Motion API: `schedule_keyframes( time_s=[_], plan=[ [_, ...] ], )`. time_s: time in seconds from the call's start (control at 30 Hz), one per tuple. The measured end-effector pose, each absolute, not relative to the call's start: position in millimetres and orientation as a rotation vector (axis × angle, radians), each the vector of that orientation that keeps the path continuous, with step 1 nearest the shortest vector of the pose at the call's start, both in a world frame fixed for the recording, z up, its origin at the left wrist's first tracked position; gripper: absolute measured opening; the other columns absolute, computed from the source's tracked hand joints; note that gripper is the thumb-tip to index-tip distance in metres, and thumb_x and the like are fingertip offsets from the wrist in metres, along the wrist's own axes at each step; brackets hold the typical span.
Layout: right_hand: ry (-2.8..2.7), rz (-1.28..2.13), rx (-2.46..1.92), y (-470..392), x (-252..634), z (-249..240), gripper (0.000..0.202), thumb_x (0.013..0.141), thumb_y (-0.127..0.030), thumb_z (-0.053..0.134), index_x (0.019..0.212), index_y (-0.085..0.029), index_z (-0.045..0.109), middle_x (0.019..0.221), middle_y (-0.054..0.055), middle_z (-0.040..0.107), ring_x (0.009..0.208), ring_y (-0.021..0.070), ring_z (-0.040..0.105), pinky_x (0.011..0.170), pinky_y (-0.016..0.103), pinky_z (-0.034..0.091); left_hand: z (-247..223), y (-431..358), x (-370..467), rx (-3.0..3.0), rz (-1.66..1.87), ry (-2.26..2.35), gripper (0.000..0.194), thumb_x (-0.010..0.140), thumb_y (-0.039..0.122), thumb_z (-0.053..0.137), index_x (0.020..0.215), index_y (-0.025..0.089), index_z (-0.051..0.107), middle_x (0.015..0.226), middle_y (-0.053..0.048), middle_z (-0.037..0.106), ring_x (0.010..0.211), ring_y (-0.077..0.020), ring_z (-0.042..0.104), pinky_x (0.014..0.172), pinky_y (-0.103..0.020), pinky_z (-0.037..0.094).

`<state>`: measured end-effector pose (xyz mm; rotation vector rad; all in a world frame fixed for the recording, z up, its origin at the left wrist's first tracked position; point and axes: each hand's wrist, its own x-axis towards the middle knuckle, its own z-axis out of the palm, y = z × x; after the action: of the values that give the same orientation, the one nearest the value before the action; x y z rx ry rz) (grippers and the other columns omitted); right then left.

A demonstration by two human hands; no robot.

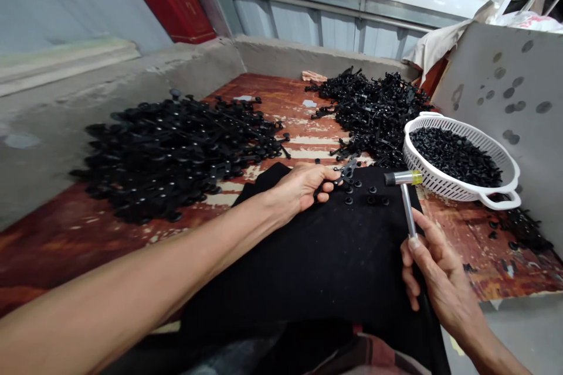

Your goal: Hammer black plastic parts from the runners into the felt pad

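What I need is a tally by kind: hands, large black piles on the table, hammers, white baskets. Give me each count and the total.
Hands: 2, left hand and right hand
Large piles: 2, left pile and right pile
Hammer: 1
Basket: 1
Total: 6

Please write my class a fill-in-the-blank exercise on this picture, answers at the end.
The right hand holds a shiny metal hammer with one black end and one ____ end.
The left hand pinches a slender dark part between a finger and the ____.
The round slotted plastic basket is coloured ____.
The box-shaped object at upper left is coloured ____.
Missing words: yellow; thumb; white; red.
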<state>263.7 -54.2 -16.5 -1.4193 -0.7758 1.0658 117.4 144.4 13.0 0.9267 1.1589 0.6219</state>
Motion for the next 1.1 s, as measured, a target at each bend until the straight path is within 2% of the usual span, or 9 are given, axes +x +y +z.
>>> schedule_keyframes(
  time_s=[0.13, 0.23, 0.43, 0.6, 0.8, 0.9, 1.0, 1.1],
  plan=[
    [-0.792, 1.066, -1.413, -54.5, 263.8, -16.9, 0.062, 0.086, -0.054, 0.062, 0.138, -0.029, 0.041, 0.070, -0.008, 0.052, 0.039, 0.0056, 0.043, 0.029, 0.016, 0.042, 11.5, 144.5, 117.2, 0.926, 0.617, 1.190, 0.021, 0.071, 0.000, 0.059, 0.059, 0.015, 0.049, 0.050, 0.004, 0.049, 0.033, -0.0005, 0.031, 0.027, -0.012, 0.020],
    [-0.802, 1.066, -1.409, -55.1, 263.9, -17.6, 0.061, 0.087, -0.054, 0.061, 0.139, -0.029, 0.040, 0.070, -0.008, 0.051, 0.039, 0.0054, 0.043, 0.029, 0.016, 0.043, 10.6, 142.8, 118.2, 0.936, 0.645, 1.225, 0.024, 0.070, -0.001, 0.059, 0.059, 0.016, 0.047, 0.048, 0.006, 0.046, 0.034, -0.0013, 0.033, 0.028, -0.012, 0.021],
    [-0.804, 1.071, -1.404, -56.4, 264.3, -19.8, 0.058, 0.090, -0.051, 0.059, 0.140, -0.031, 0.039, 0.071, -0.008, 0.051, 0.039, 0.0052, 0.043, 0.029, 0.015, 0.042, 12.0, 161.5, 115.1, 0.934, 0.791, 1.350, 0.021, 0.070, 0.001, 0.063, 0.065, 0.017, 0.050, 0.050, 0.007, 0.049, 0.038, -0.0036, 0.043, 0.035, -0.015, 0.036],
    [-0.795, 1.066, -1.389, -56.8, 264.4, -21.1, 0.057, 0.090, -0.051, 0.059, 0.139, -0.031, 0.039, 0.070, -0.008, 0.052, 0.039, 0.0053, 0.044, 0.029, 0.015, 0.043, 28.1, 164.4, 111.6, 0.896, 0.696, 1.317, 0.013, 0.069, 0.009, 0.066, 0.068, 0.016, 0.055, 0.054, 0.004, 0.058, 0.042, -0.0080, 0.050, 0.046, -0.024, 0.049],
    [-0.798, 1.079, -1.391, -57.9, 265.4, -21.6, 0.058, 0.089, -0.052, 0.060, 0.139, -0.031, 0.040, 0.069, -0.008, 0.052, 0.039, 0.0056, 0.044, 0.029, 0.016, 0.043, 32.4, 158.3, 118.7, 0.884, 0.685, 1.247, 0.013, 0.064, 0.009, 0.067, 0.066, 0.017, 0.057, 0.055, 0.004, 0.061, 0.048, -0.0116, 0.058, 0.061, -0.033, 0.055],
    [-0.811, 1.073, -1.396, -58.4, 265.7, -22.0, 0.058, 0.089, -0.053, 0.059, 0.139, -0.032, 0.040, 0.070, -0.008, 0.052, 0.039, 0.0056, 0.044, 0.029, 0.016, 0.044, 26.2, 169.5, 120.3, 0.853, 0.841, 1.146, 0.013, 0.061, 0.006, 0.066, 0.067, 0.015, 0.059, 0.055, 0.002, 0.063, 0.051, -0.0135, 0.060, 0.065, -0.037, 0.057],
    [-0.819, 1.068, -1.391, -58.4, 265.8, -22.6, 0.057, 0.090, -0.053, 0.058, 0.139, -0.033, 0.039, 0.070, -0.008, 0.052, 0.039, 0.0054, 0.044, 0.029, 0.016, 0.044, 22.3, 177.2, 117.9, 0.839, 1.022, 1.094, 0.013, 0.062, 0.003, 0.063, 0.067, 0.014, 0.057, 0.056, 0.002, 0.064, 0.053, -0.0128, 0.061, 0.066, -0.035, 0.058],
    [-0.827, 1.078, -1.386, -59.2, 266.1, -23.1, 0.055, 0.091, -0.052, 0.057, 0.139, -0.034, 0.039, 0.071, -0.008, 0.052, 0.039, 0.0052, 0.044, 0.030, 0.015, 0.044, 22.4, 171.6, 114.9, 0.863, 1.025, 1.034, 0.016, 0.064, 0.003, 0.064, 0.070, 0.014, 0.055, 0.061, 0.002, 0.065, 0.056, -0.0123, 0.062, 0.063, -0.033, 0.059]
  ],
)
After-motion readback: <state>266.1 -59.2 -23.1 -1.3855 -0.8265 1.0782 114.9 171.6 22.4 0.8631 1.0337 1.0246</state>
